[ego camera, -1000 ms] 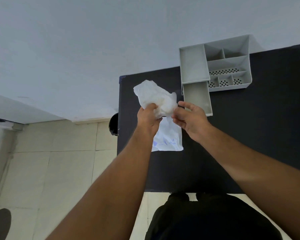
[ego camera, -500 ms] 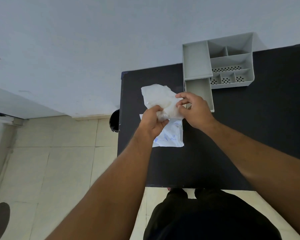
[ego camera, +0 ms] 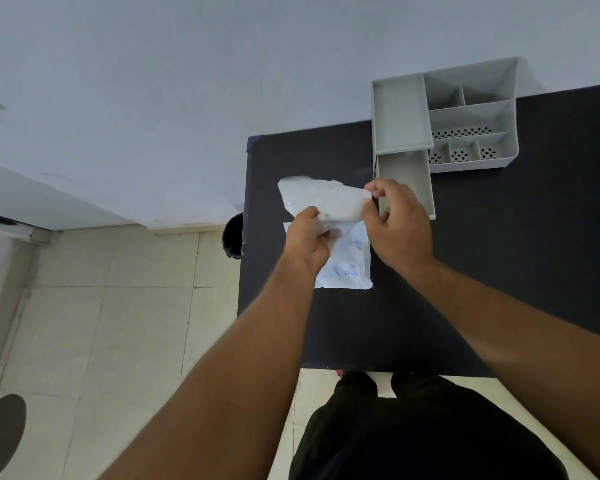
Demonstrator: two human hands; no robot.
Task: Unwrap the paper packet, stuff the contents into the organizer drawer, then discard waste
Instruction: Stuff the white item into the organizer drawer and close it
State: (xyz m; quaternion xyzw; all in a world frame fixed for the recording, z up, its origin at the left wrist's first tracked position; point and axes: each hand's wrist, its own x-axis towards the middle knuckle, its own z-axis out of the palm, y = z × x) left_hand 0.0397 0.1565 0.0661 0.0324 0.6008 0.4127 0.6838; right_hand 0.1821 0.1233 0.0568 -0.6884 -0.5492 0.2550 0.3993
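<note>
A crumpled white sheet of gauze-like material (ego camera: 323, 200) hangs above the black table (ego camera: 499, 271). My left hand (ego camera: 307, 242) pinches its near edge, and my right hand (ego camera: 397, 225) pinches its right end with curled fingers. Beneath the hands lies the flat white paper wrapper (ego camera: 349, 271) with blue print. The grey organizer (ego camera: 444, 116) stands at the table's far side, and its pulled-out drawer (ego camera: 406, 181) sits just beyond my right hand. The drawer looks bare inside.
A black bin (ego camera: 232, 237) stands on the tiled floor beside the table's left edge. The wall runs behind the table. My dark-clothed legs are at the table's near edge. A dark round shape (ego camera: 0, 434) lies on the floor at lower left.
The white sheet has been stretched wider between my hands. My right hand has shifted right and slightly up, toward the drawer. The left hand keeps its grip.
</note>
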